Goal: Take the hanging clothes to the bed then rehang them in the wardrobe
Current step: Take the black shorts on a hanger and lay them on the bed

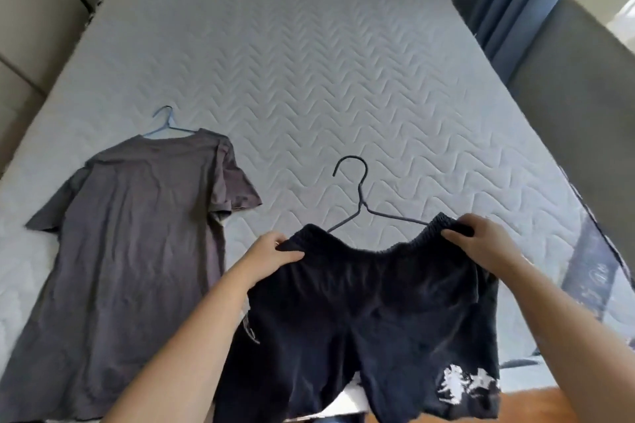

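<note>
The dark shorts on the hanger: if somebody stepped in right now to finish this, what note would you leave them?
Left hand: grip shut on the left end of the waistband of the dark navy shorts with a white print.
Right hand: grip shut on the waistband's right end.
The shorts sit on a dark wire hanger over the white quilted mattress.
The grey T-shirt on its light blue hanger already lies flat on the mattress.
Left: lay the shorts down, then rehang both in the wardrobe, which is out of view.

bare mattress [343, 79] ahead; t-shirt [137, 233] left
</note>
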Demonstrator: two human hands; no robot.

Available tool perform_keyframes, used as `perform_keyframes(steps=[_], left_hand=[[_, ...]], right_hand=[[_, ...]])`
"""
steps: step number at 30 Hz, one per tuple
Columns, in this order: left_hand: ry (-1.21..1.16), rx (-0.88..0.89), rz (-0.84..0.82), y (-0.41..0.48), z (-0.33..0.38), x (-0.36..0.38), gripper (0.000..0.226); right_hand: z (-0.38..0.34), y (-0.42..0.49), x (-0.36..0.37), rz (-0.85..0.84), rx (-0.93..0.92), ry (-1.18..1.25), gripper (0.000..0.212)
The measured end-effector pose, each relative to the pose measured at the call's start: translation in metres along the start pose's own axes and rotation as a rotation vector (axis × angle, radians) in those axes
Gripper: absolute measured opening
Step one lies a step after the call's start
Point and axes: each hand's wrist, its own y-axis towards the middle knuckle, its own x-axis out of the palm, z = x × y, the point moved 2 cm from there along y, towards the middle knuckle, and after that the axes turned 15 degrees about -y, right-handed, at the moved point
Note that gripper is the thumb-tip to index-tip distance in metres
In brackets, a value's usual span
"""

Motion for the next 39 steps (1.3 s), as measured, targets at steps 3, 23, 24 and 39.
perform_keyframes(steps=[3, 23, 24, 39], left_hand=[[-0.034, -0.079, 0.022, 0.061, -0.006, 0.002, 0.032], [0.292, 0.074, 0.475, 0.332, -0.034, -0.043, 0.034], [0.302, 0.103, 0.480, 0.339, -0.030, -0.045, 0.034], [0.231, 0.056, 0.425, 0.341, -0.052, -0.069, 0.033]], right_hand=[[-0.003, 0.062, 0.037, -0.040, 0.023, -0.011, 0.027], [-0.087, 0.338, 0.174, 0.091, -0.092, -0.118, 0.031], [-0.088, 0.345, 0.176, 0.094, -0.091, -0.117, 0.031], [-0.077, 0.350, 0.186, 0.172, -0.119, -0.202, 0.036]])
